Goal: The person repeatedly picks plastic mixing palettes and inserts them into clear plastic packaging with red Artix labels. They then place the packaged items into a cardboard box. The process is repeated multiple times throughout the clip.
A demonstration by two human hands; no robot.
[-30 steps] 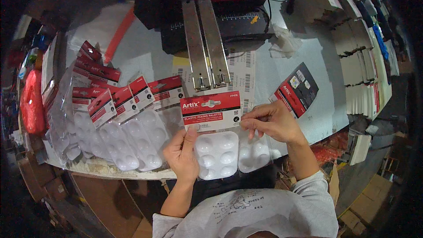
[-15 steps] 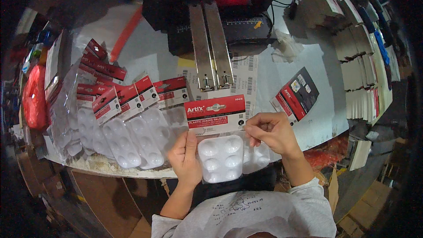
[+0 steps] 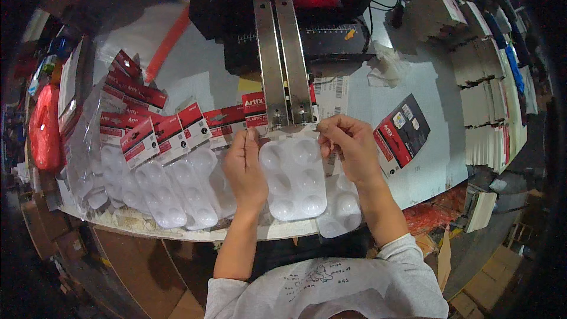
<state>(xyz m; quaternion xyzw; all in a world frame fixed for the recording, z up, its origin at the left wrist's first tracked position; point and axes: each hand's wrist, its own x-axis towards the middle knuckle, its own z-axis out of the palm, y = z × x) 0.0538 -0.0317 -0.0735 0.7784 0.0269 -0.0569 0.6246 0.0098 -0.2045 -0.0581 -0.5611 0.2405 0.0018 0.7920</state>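
A packaged white plastic paint palette (image 3: 293,183) with several round wells stands out in front of me. Its red and white header card (image 3: 253,108) lies beneath the ends of two parallel metal arms (image 3: 273,62), which hide the card's middle. My left hand (image 3: 245,168) is closed on the package's left edge, thumb up. With bent fingers, my right hand (image 3: 352,145) pinches the opposite edge near the card's lower corner. Another white palette (image 3: 341,208) lies partly under my right forearm. More packaged palettes (image 3: 159,192) with red cards overlap to the left of my left hand.
The metal arms extend from a black machine (image 3: 289,29) at the back. A loose red and black card (image 3: 401,136) lies to the right. Stacked cards (image 3: 481,94) line the right edge. Crumpled clear plastic (image 3: 387,65) and a red-orange strip (image 3: 168,44) also lie on the table.
Both hands have moved the palette package away from me, sliding its header card under the metal arms. The palette beneath my right forearm now shows more.
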